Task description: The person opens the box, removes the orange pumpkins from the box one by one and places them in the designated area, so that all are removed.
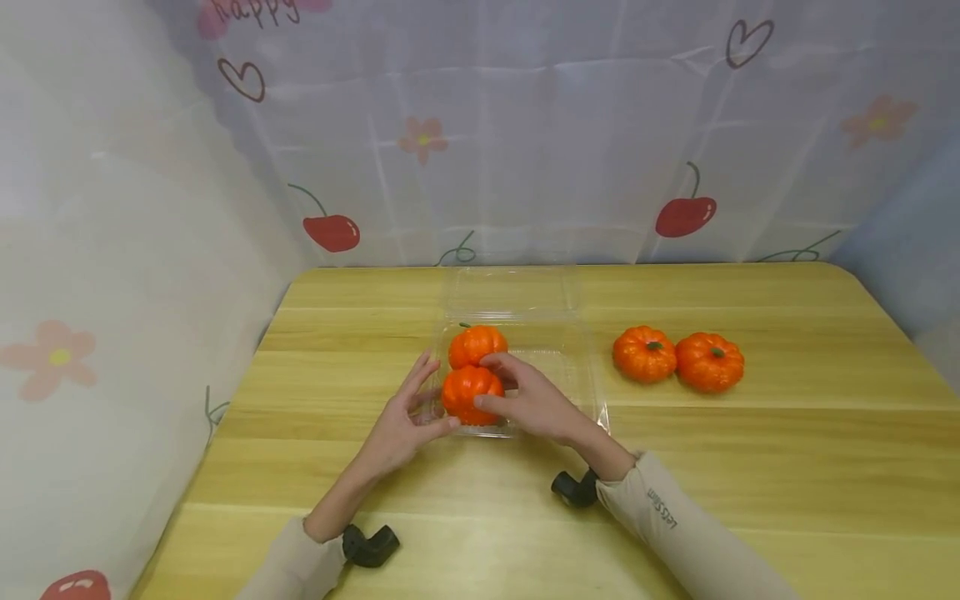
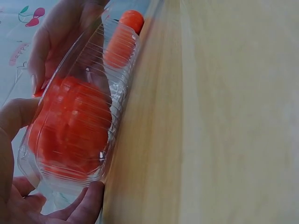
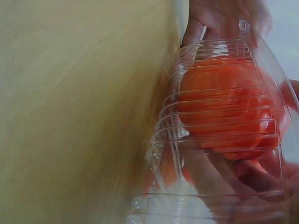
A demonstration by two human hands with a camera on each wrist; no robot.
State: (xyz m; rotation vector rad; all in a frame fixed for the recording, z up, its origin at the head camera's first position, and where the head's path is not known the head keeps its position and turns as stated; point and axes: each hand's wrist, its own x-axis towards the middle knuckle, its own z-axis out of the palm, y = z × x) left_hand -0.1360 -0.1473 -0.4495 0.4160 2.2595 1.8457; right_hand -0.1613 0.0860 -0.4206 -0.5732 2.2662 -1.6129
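Fingers [image 1: 495, 362] of the right hand [image 1: 536, 400] curl around the near pumpkin [image 1: 468, 392] inside the clear clamshell tray [image 1: 585, 375]; left hand [image 1: 401, 421] fingers, spread, touch the tray's near-left edge. A second pumpkin [image 1: 476, 343] sits behind it in the tray. Two more pumpkins [image 1: 678, 358] rest on the wooden desk [image 1: 787, 467], before a cherry-print curtain [image 1: 600, 125].

The person wears pale beige sleeves on both arms; the right sleeve [image 1: 686, 533] carries small dark lettering near the cuff; a black angled camera mount sits at each wrist, left mount [image 1: 371, 545] and right mount [image 1: 575, 488]; both hands are bare.
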